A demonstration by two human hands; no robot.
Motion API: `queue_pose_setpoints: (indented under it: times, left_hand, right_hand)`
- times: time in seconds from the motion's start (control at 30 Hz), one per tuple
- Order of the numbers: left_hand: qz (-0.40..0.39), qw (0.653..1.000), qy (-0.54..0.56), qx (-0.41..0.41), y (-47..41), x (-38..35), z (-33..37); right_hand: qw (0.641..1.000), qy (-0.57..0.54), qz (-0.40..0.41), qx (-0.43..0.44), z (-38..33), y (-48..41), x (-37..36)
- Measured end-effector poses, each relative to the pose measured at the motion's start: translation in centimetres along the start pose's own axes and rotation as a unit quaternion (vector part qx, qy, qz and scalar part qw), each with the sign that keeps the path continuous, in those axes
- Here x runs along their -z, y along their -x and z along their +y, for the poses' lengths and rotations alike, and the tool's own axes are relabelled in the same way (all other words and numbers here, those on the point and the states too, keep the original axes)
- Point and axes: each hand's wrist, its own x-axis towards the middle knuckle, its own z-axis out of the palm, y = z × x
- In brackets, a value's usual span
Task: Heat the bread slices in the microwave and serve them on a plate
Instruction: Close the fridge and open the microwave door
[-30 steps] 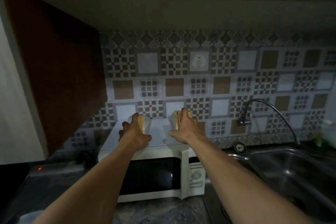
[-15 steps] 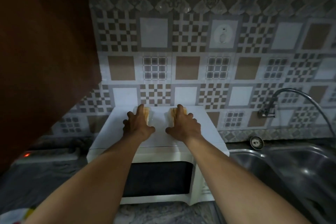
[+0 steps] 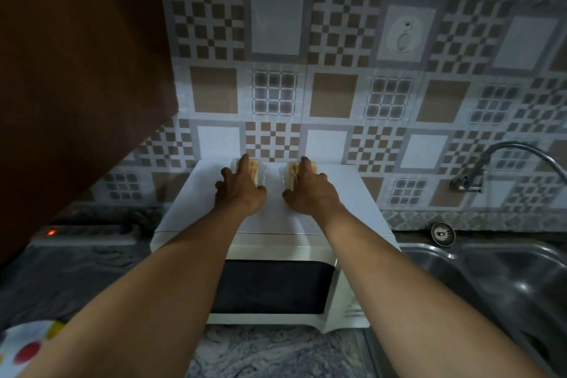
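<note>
A white microwave stands on the counter against the tiled wall, its dark-windowed door closed. On its flat top, near the back, sit two clear plastic packs of bread slices. My left hand lies over the left bread pack, fingers wrapped around it. My right hand covers the right bread pack the same way. Both packs rest on the microwave top. A white plate with coloured dots shows at the bottom left corner.
A steel sink with a curved tap lies to the right of the microwave. A power strip with a red light sits to the left, under a dark brown cabinet side. The grey marbled counter runs in front.
The view has tilted down and closer to the microwave. Both hands stay on the bread packs on the microwave top, barely shifting.
</note>
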Motion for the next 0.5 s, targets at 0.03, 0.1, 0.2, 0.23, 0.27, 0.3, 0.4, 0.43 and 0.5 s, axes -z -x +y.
queue_pose_setpoints:
  times: [0.03,0.1,0.2,0.23,0.27,0.3,0.4,0.43,0.5]
  left_hand:
    - [-0.002,1.000,0.001,0.001,0.0,0.0,0.0]
    - [-0.005,1.000,0.004,-0.001,-0.1,0.0,0.0]
    - [-0.013,1.000,0.002,0.000,0.0,0.2,-0.1]
    - [-0.017,1.000,0.002,0.001,0.1,0.3,-0.1]
    - [-0.019,1.000,0.003,0.004,0.2,0.4,-0.1]
    - [-0.017,1.000,0.004,0.006,0.3,0.6,-0.1]
    - [-0.003,1.000,0.006,0.014,0.9,1.6,0.0]
    - [0.006,1.000,0.001,0.016,1.0,2.0,0.0]
    - [0.026,0.999,-0.020,0.009,1.4,2.8,-0.4]
  right_hand:
    - [1.000,0.000,-0.001,0.001,0.0,0.1,0.0]
    - [1.000,0.002,-0.003,0.003,0.0,0.1,0.0]
    - [1.000,0.006,-0.006,0.006,0.0,0.3,0.1]
    - [1.000,0.009,-0.008,0.008,0.0,0.4,0.2]
    - [1.000,0.012,-0.009,0.009,0.0,0.5,0.3]
    - [1.000,0.016,-0.007,0.008,-0.1,0.6,0.5]
    - [1.000,0.024,0.014,0.000,-0.4,1.2,1.6]
    - [0.999,0.029,0.022,0.002,-0.6,1.4,2.0]
    - [0.999,0.043,0.031,0.012,-1.1,1.9,2.8]
